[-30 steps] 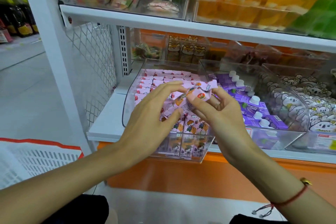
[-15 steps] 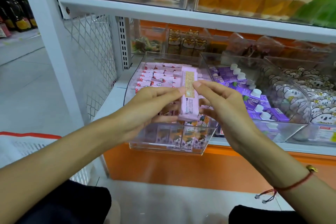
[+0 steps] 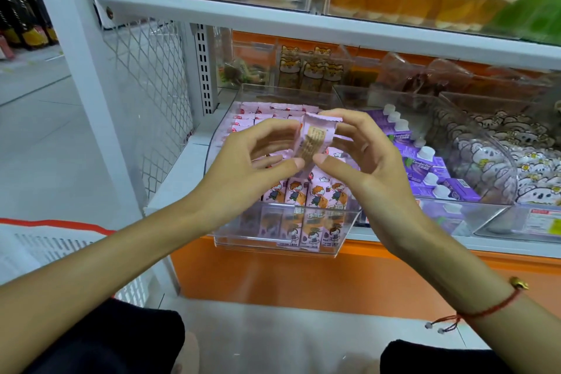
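A small pink snack packet (image 3: pixel 315 140) is held upright in front of me, its back label facing the camera. My left hand (image 3: pixel 258 158) pinches its left edge between thumb and fingers. My right hand (image 3: pixel 361 155) pinches its right edge, thumb at the bottom and fingers at the top. Just behind and below the hands, a clear plastic bin (image 3: pixel 279 237) on the shelf holds several rows of the same pink packets (image 3: pixel 306 194).
A neighbouring clear bin holds purple drink cartons (image 3: pixel 425 167), and further right lie koala-print packs (image 3: pixel 501 155). White shelf boards (image 3: pixel 273 17) run above and below. A white basket with an orange rim (image 3: pixel 60 240) stands at the lower left. A wire mesh panel (image 3: pixel 145 94) closes the shelf's left side.
The packet was turned from its printed front to its back label and lifted a little higher above the bin. Both hands shifted to pinch its side edges.
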`<state>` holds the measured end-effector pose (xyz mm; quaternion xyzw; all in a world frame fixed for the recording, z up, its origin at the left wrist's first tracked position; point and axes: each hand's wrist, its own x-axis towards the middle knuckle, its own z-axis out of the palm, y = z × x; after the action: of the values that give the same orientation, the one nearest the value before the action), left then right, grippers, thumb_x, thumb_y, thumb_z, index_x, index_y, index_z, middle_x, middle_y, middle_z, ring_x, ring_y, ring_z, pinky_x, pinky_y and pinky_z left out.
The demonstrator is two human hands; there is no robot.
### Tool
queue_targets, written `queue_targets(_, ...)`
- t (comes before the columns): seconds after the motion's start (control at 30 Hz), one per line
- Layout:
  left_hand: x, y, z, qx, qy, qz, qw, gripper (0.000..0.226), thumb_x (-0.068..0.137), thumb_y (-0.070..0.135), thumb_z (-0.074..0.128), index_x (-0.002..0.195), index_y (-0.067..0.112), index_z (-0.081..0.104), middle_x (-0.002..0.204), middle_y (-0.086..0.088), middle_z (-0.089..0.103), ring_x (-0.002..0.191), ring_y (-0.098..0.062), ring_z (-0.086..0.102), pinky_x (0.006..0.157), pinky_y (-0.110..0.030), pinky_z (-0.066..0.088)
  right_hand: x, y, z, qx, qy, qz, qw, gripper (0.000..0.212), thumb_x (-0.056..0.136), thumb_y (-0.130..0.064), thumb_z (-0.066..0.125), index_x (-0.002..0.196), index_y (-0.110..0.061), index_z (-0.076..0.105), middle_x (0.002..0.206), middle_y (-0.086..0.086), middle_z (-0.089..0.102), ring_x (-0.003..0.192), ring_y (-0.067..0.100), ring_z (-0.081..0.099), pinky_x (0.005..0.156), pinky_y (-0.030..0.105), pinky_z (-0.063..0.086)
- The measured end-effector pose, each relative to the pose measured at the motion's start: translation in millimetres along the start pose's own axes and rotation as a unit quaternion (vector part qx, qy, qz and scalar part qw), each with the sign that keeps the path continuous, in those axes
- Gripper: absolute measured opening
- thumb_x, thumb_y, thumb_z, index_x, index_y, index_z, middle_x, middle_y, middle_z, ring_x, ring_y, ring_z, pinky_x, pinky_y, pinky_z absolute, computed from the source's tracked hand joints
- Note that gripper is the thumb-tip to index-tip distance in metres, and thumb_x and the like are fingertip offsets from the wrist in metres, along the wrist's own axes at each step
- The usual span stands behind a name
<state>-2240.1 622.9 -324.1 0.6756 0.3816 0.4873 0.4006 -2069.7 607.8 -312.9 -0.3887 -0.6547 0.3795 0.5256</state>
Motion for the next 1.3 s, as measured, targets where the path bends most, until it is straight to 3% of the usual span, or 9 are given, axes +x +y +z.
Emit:
queue_targets(0.43,0,-1,0,-0.041,-0.069,-0.002,0.997,0.041,0.091,-0.001,0.056,0.130,0.004,0.050,0.129,-0.004,0.061,0.118,-0.009,0.059,0.101,-0.022,0.045,-1,-1,-1,-0.025,-0.003,-0.039,0.999,0.044,0.082,-0.006,0.071,0.112,-0.035,0.059,0.106,0.002,0.058,0.092,0.006,0.057,0.085,0.020,0.048)
queue_targets(0.6,2,0,0,-0.130,0.019,-0.045,0.990,0.038,0.085,0.019,0.064,0.122,0.011,0.056,0.117,0.000,0.068,0.105,-0.012,0.067,0.082,-0.023,0.056,-3,1,4,-0.071,-0.018,-0.022,0.997,0.070,0.078,-0.012,0.075,0.134,-0.033,0.039,0.117,-0.004,0.054,0.105,0.005,0.056,0.087,0.015,0.046)
queue_targets(0.73,3,1,0,-0.144,0.062,-0.064,0.986,0.057,0.067,0.037,0.073,0.116,0.014,0.057,0.107,0.005,0.072,0.095,-0.013,0.071,0.068,-0.021,0.057,-3,2,12,-0.056,0.015,-0.004,0.998,0.037,0.080,-0.009,0.073,0.110,-0.016,0.054,0.102,-0.006,0.062,0.085,-0.002,0.061,0.071,0.011,0.048)
queue_targets(0.87,6,-2,-8,-0.174,0.067,-0.082,0.979,0.070,0.065,0.033,0.075,0.128,0.029,0.046,0.122,0.010,0.062,0.104,-0.008,0.067,0.084,-0.023,0.055,2,4,4,-0.035,-0.002,0.052,0.998,0.021,0.086,-0.012,0.067,0.106,-0.018,0.063,0.097,-0.009,0.067,0.080,-0.007,0.062,0.073,0.010,0.046)
queue_targets(0.97,5,-3,-9,-0.170,0.052,-0.074,0.981,0.048,0.069,0.029,0.073,0.116,0.029,0.061,0.119,0.002,0.067,0.100,-0.011,0.069,0.078,-0.018,0.054,2,7,0,-0.040,-0.010,0.093,0.995,0.029,0.085,-0.020,0.067,0.113,-0.026,0.061,0.116,-0.002,0.062,0.090,0.011,0.065,0.084,0.027,0.053)
queue_targets(1.07,4,-7,-8,-0.166,0.082,-0.098,0.978,0.023,0.076,0.031,0.073,0.098,0.025,0.067,0.112,-0.015,0.068,0.094,-0.020,0.071,0.076,-0.020,0.056,0,5,0,-0.040,-0.013,0.066,0.997,0.038,0.080,-0.017,0.072,0.115,-0.025,0.057,0.116,-0.010,0.058,0.077,0.006,0.066,0.069,0.016,0.052)
queue_targets(1.13,5,-8,-7,-0.173,0.076,-0.120,0.975,0.027,0.082,0.032,0.070,0.105,0.018,0.065,0.113,-0.017,0.068,0.095,-0.020,0.071,0.077,-0.023,0.057,1,4,1,-0.044,0.001,0.046,0.998,0.032,0.082,-0.014,0.071,0.111,-0.019,0.057,0.113,-0.005,0.062,0.071,0.002,0.066,0.064,0.012,0.048)
queue_targets(1.2,5,-7,-6,-0.158,0.060,-0.127,0.977,0.046,0.078,0.038,0.069,0.117,0.017,0.060,0.116,-0.011,0.067,0.098,-0.013,0.070,0.080,-0.026,0.058,4,6,-2,-0.045,0.028,0.051,0.997,0.028,0.084,-0.017,0.068,0.111,-0.017,0.058,0.112,-0.001,0.064,0.072,0.002,0.066,0.064,0.013,0.049)
queue_targets(1.3,3,0,-5,-0.041,0.031,-0.072,0.996,0.039,0.080,0.039,0.066,0.118,0.031,0.059,0.111,0.009,0.069,0.098,-0.003,0.068,0.087,-0.025,0.056,10,10,-8,-0.041,0.053,0.090,0.994,0.033,0.087,-0.027,0.064,0.119,-0.018,0.058,0.110,-0.002,0.067,0.078,0.007,0.067,0.071,0.020,0.054)
